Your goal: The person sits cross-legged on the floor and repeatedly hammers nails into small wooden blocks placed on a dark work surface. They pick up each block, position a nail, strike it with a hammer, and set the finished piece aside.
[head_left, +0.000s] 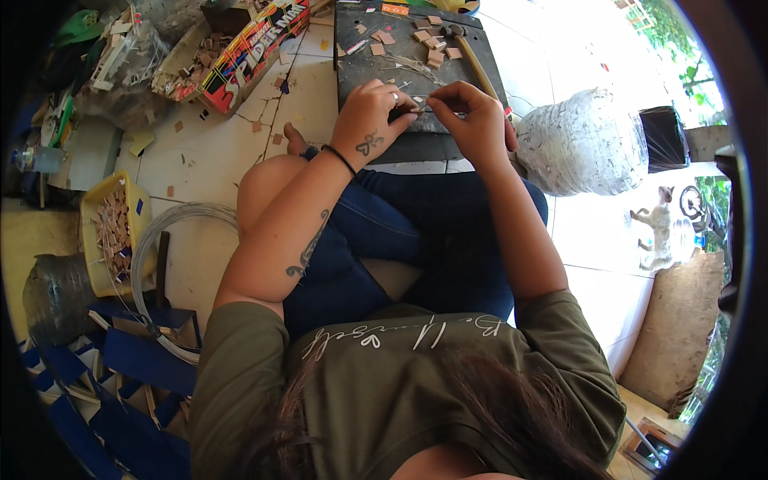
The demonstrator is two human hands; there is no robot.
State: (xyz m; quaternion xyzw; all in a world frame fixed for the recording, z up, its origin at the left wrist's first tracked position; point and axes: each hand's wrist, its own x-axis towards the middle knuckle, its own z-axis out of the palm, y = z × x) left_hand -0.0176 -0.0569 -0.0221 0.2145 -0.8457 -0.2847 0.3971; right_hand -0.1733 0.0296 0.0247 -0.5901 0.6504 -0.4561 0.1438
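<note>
White floor tiles (216, 152), some cracked, carry the clutter around a seated person in blue jeans. At far left a yellow tub (96, 240) holds small tan pieces, and just right of it lies a coil of wire (160, 240) beside blue card pieces (136, 360). Farther up, a bright printed box (248, 52) sits tilted on the tiles.

Ahead of the knees stands a dark board (400, 140) with tan squares (428, 44) scattered over its far end and a hammer (468, 56) lying along its right side. The left hand (370, 120), with a ring and a black wristband, hovers over the board's near edge, its fingers pinched shut on a thin wire piece (420, 108). The right hand (472, 116) meets it from the other side, fingertips also closed on the same piece, so the piece spans the small gap between both hands, just above the board.

To the right a full clear bag (584, 144) rests on the tiles, and beyond it stands a cat (656, 228).
</note>
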